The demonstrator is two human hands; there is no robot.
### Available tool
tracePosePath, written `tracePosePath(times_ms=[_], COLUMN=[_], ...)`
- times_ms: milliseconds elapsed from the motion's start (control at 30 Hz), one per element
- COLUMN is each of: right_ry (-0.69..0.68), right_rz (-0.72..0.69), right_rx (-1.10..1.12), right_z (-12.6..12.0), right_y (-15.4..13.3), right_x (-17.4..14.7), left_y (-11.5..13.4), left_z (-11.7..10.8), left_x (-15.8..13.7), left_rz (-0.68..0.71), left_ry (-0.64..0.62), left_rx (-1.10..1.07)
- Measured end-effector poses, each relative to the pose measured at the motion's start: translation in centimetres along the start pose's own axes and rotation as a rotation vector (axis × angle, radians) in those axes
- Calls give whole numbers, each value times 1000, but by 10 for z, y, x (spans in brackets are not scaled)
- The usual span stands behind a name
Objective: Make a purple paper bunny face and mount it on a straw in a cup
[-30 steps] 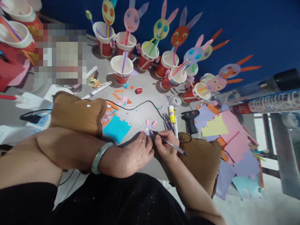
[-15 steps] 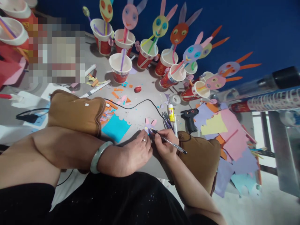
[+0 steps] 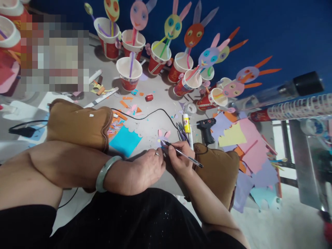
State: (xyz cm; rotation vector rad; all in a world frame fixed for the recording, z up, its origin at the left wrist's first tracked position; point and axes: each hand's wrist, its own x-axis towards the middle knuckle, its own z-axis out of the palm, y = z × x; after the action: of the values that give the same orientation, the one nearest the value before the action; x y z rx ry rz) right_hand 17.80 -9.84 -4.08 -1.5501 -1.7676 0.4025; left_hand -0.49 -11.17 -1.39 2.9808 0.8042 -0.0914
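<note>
A small lilac paper rabbit face [image 3: 161,140] with pink ears and a yellow spot lies on the grey tabletop. My left hand [image 3: 145,171], with a ring and a jade-green bangle at the wrist, is closed at the face's lower edge; its fingertips are partly hidden there. My right hand [image 3: 181,157] grips a clear-barrelled ballpoint pen [image 3: 191,159], its dark tip touching or just over the face. A turquoise paper sheet [image 3: 126,141] lies left of the face. Just beyond my right hand are dark-handled scissors [image 3: 183,132] and a yellow glue bottle [image 3: 186,123].
Brown cushions [image 3: 80,122] flank my arms. A black glue gun [image 3: 206,130] lies at right, its cable crossing the table. Paper cups [image 3: 129,72] with straw-mounted rabbit heads line the blue partition [image 3: 259,24]. Coloured paper [image 3: 255,152] piles up at right; paper scraps [image 3: 127,103] lie ahead.
The whole view has shifted slightly, so things appear a little further left. Both hands stay at the paper rabbit face, and the pen remains in my right hand.
</note>
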Motion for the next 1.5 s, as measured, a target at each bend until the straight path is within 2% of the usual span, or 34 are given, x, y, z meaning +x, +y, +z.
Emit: tracePosePath(times_ms=[167,300,800,967,1167,1300,1400,1500], right_ry=[-23,-22,-35,-3,23,-132,-170,-88], right_rz=[-16,-52,-60,-73,56,178,266,287], right_rx=[4,29,-53,-57,20,165,279,300], right_z=[0,0,-3,-7,-33,-46,-44,-33], right_y=[1,2,-1,-5,-20,-30,-29,-21], right_x=[-3,-4,-5,-2,-3,-9,-14,-20], left_y=[0,2,3,0,-7,-10,-11,-11], left_z=[-6,-6,-1,-10,-30,-39,-43,-43], left_x=[1,0,-6,-2,6,10,11,8], left_rz=[3,21,3,11,57,54,46,53], left_ry=[-139,-187,-130,-181,-365,-419,-485,-521], left_rx=[-11,-11,33,-1,-76,-128,-139,-118])
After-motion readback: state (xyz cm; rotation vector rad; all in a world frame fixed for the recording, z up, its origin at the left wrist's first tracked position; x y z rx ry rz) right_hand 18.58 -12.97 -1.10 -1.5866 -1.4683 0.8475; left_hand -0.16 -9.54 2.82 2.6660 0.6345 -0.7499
